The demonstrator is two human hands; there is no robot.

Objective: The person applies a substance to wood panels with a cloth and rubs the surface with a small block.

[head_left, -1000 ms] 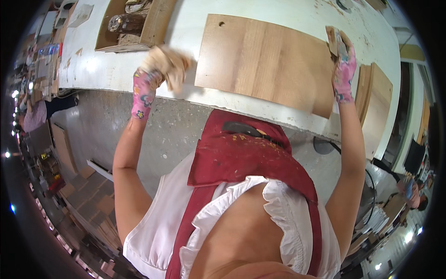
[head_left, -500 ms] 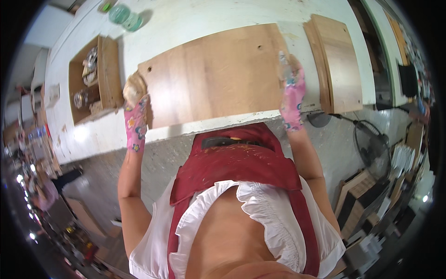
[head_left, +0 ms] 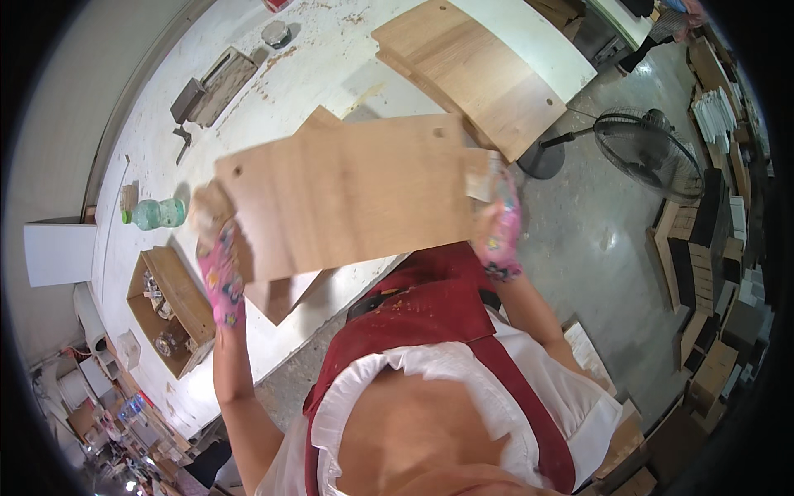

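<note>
A light wood panel with a round hole near each far corner is held level above the white table, blurred by motion. My left hand, in a pink flowered glove with a pale palm and fingers, grips its left end. At the right end my right hand, in a matching glove, closes on the edge. A small pale piece shows beside those fingers; its kind is unclear. Under the raised panel lies another wood panel, turned askew, mostly hidden.
Stacked wood panels lie at the table's far right. An open cardboard box of small parts and a green bottle stand left. Farther back are a grey metal tool and a round tin. A black fan stands right.
Both hands have raised the panel off the table, and another panel now shows beneath it. My view has turned, so the table runs diagonally and the box and bottle sit lower.
</note>
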